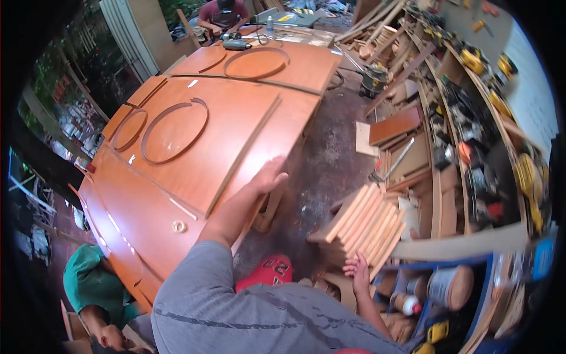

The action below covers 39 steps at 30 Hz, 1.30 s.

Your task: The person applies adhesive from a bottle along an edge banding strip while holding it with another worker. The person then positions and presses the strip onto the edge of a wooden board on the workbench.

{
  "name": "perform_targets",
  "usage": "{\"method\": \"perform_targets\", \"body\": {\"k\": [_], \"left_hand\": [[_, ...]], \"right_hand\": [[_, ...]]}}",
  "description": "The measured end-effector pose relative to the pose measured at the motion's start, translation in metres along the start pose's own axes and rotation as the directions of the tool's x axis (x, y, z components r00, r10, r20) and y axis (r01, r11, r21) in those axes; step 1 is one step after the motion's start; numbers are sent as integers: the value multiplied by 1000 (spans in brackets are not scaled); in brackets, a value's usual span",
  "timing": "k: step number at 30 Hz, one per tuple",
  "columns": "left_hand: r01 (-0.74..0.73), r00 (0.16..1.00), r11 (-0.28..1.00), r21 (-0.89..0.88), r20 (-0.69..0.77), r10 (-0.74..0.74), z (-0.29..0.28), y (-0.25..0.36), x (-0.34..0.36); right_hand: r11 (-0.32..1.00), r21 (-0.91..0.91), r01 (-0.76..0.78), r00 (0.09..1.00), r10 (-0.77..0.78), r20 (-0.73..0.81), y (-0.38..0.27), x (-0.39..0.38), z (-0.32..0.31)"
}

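My left hand (270, 176) is stretched out flat at the right edge of a large orange-brown wood panel (253, 127), its fingers extended and holding nothing. Whether the palm presses on the surface is hard to tell. A long thin wooden strip (244, 154) lies along the panel just beyond that hand. My right hand (356, 271) is lower on the right, fingers apart and slightly bent, with nothing visible in it. Close beside it is a stack of pale wooden slats (368, 227); I cannot tell if the fingertips touch them.
Curved wooden bands (175, 131) and a tape roll (179, 226) lie on the panels. A person in green (94, 283) bends at the lower left; another person (224, 15) works at the far end. Tool shelves (471, 118) and a blue rack (483, 295) line the right.
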<state>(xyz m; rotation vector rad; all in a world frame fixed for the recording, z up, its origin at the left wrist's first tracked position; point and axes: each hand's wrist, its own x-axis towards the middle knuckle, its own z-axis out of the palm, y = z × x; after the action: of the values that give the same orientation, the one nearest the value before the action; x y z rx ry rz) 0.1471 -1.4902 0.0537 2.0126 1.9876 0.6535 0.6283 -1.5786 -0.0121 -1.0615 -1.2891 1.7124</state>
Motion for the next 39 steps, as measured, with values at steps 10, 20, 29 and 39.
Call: {"method": "perform_targets", "body": {"k": [10,20,29,39], "left_hand": [[-235,972,955,179,43,231,6,-85,209],[37,999,964,263,14,-42,-12,-113,286],[376,909,896,238,-280,-308,10,-131,343],[605,523,796,10,-759,-388,-25,-106,428]], "right_hand": [[954,-284,-95,981,138,138,-34,163,24],[917,-398,3,938,134,318,-93,335,47],[913,-407,30,854,188,484,-92,593,-48],[881,-450,145,801,163,576,-202,928,-57]]}}
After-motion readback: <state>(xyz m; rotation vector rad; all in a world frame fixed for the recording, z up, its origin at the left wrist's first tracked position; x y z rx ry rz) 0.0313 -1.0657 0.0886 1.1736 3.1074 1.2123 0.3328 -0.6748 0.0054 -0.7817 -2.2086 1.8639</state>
